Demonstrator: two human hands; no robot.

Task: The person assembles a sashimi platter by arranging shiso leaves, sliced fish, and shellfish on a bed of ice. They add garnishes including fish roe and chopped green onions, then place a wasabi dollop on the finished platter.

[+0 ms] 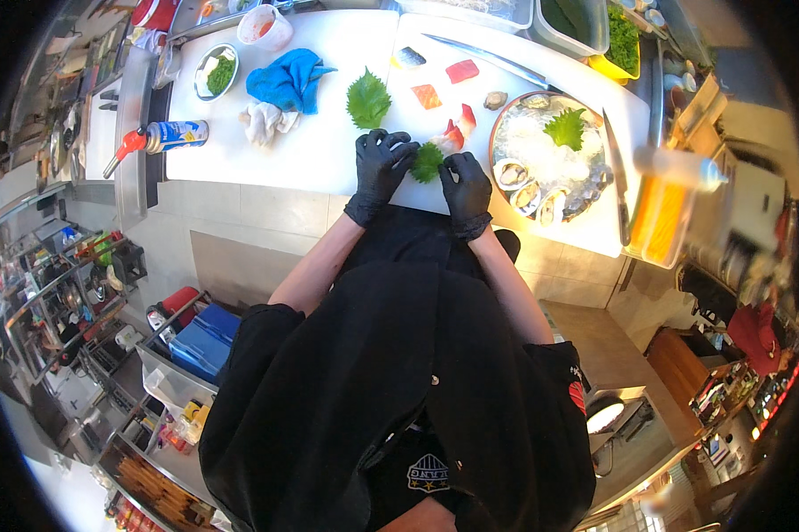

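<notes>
Black gloves cover both of my hands at the near edge of a white cutting board (pixel 240 160). A small green shiso leaf (pixel 427 163) is between them. My left hand (pixel 382 170) has its fingertips closed at the leaf's left edge, and my right hand (pixel 467 191) pinches its right edge. Just beyond lie red-and-white clam slices (pixel 457 133). A larger shiso leaf (pixel 368 99) lies flat ahead of my left hand. Farther back are an orange salmon piece (pixel 427 96), a red fish piece (pixel 461 71) and a silver-skinned piece (pixel 408 58).
Right of my hands stands a round plate of ice (pixel 541 137) with several oysters. A long knife (pixel 488 60) lies behind it, another knife (pixel 618 177) beside it. To the left are a blue cloth (pixel 288 80), a bowl of greens (pixel 216 73) and a blowtorch (pixel 176 136).
</notes>
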